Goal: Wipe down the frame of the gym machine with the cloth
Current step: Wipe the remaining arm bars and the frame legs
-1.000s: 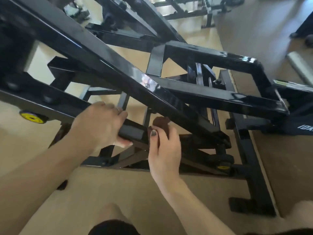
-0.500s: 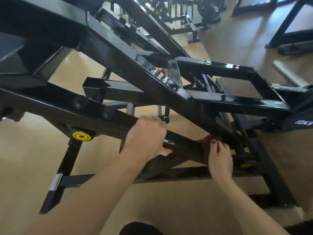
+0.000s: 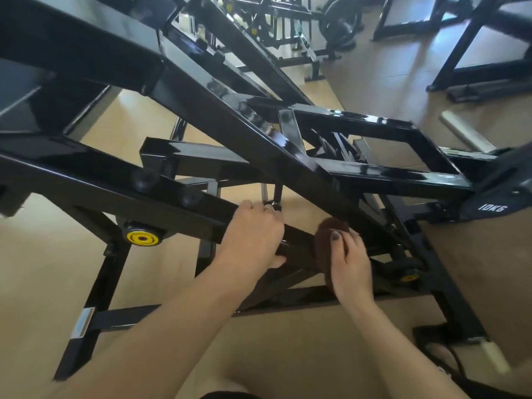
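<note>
The gym machine's glossy black frame (image 3: 218, 99) crosses the head view in several slanted square bars. My left hand (image 3: 253, 237) grips the lower slanted bar (image 3: 172, 197), fingers curled over its top and thumb underneath. Just to the right, my right hand (image 3: 352, 263) holds a brown cloth (image 3: 326, 234) wrapped round the same bar, thumb on top. Most of the cloth is hidden under that hand and behind the bar.
A yellow-capped knob (image 3: 142, 237) sits under the bar at the left, a smaller yellow cap (image 3: 409, 278) at the lower right. A plate marked 10KG (image 3: 492, 208) hangs at the right. More black machines (image 3: 475, 53) stand at the back on tan floor.
My view has lifted and shifted, showing more of the room. Both hands slid along the lower bar; the right hand with the cloth moved back up the bar toward the left hand.
</note>
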Available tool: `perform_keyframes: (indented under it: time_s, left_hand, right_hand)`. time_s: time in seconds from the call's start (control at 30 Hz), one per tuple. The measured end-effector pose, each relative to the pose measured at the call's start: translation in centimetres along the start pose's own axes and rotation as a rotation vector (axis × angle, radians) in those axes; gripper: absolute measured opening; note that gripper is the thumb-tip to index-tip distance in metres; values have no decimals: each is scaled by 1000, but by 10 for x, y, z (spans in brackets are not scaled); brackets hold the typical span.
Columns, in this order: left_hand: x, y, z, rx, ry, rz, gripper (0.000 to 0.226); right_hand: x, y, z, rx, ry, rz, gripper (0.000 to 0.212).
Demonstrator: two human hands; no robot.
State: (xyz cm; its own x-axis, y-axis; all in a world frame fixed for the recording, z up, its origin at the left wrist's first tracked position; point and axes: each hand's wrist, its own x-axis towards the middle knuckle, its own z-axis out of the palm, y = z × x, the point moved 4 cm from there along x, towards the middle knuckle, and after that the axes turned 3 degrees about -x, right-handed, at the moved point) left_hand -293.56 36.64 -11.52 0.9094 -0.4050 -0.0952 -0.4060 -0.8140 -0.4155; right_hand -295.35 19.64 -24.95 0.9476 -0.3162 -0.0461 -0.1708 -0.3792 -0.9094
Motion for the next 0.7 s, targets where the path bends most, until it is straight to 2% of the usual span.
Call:
perform_keyframes:
  time_s: [0.13, 0.23, 0.3, 0.37, 0.47, 0.53, 0.63, 0.7]
  left_hand:
    - [-18, -17, -31, 52, 69, 11, 72]
    - [-39, -59, -57, 159, 84, -61, 80]
    - [-46, -86, -63, 220, 59, -117, 84]
    - [-46, -98, -62, 204, 23, -117, 84]
    - [-41, -98, -57, 164, 7, -52, 83]
    - [-41, -100, -54, 128, 23, -42, 81]
    - [-44, -101, -52, 110, 61, -32, 83]
    - [-45, -101, -51, 110, 80, -29, 84]
  right_hand:
    - [14, 35, -22, -59, 36, 187, 52]
    - [14, 22, -20, -58, 57, 198, 45]
    - [8, -7, -9, -33, 61, 164, 38]
    - [-1, -49, 11, 23, -7, 90, 34]
    - [-22, -120, 46, 28, -135, -121, 35]
    - [-32, -145, 53, -15, -114, -254, 36]
    - [-29, -127, 46, -18, -154, -347, 42]
    - [-17, -86, 33, 9, -156, -244, 31]
